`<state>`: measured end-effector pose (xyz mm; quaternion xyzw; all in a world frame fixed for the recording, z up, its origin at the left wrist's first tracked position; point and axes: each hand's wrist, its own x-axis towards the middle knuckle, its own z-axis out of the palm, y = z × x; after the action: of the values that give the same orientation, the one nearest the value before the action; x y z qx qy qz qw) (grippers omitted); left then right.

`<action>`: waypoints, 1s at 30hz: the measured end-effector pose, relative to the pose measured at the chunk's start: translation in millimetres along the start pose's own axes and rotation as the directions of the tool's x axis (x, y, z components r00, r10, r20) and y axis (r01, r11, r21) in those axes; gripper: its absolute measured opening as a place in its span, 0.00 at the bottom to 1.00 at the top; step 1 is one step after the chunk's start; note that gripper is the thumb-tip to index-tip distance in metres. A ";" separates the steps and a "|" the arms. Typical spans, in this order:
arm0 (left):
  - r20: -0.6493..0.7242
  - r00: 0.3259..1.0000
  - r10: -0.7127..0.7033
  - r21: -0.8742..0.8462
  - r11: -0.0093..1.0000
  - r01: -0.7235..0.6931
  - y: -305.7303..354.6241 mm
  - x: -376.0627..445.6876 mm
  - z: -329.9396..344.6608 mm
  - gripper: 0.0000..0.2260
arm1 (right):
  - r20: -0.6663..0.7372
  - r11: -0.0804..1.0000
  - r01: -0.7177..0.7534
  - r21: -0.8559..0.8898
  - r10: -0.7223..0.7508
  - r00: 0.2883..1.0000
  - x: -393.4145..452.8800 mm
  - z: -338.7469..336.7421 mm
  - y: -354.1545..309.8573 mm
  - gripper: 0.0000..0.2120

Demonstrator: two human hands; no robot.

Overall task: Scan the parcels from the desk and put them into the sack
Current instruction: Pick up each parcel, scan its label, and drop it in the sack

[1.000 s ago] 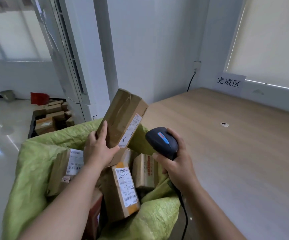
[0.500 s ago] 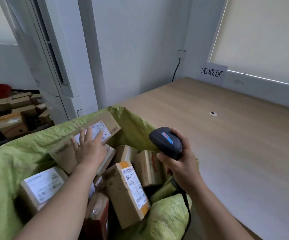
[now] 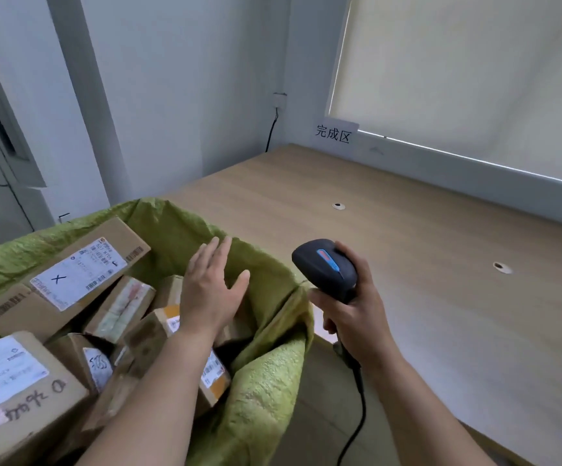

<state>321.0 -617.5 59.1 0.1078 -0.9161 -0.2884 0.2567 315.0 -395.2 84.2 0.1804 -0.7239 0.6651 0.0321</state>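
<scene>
A green woven sack [image 3: 266,375] stands open at the lower left, holding several brown cardboard parcels. The long parcel with a white label marked X [image 3: 67,277] lies on top near the sack's far rim. My left hand [image 3: 212,290] hovers over the sack's right side, fingers straight and spread, holding nothing. My right hand [image 3: 353,311] grips a black barcode scanner [image 3: 326,267] with a blue trigger, just right of the sack over the desk edge. Its cable [image 3: 357,412] hangs down.
The wooden desk [image 3: 407,264] stretches to the right with two cable holes in it and no parcels in view. A paper sign [image 3: 335,133] leans on the window ledge. White wall and a door frame stand behind the sack.
My left hand let go of the X-labelled parcel, which now lies in the sack, and has moved right, away from it. The scanner hand stays where it was.
</scene>
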 end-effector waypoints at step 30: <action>0.329 0.736 0.591 -0.341 0.802 -0.491 459.8 -216.9 248.6 0.31 | -0.633 0.993 -0.057 -0.099 -0.019 0.774 -241.7 -461.2 -13.5 0.33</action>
<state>349.2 -52.3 64.5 -0.2603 -0.9001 -0.3213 0.1374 455.4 106.4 80.0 -0.0633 -0.7091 0.6453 0.2768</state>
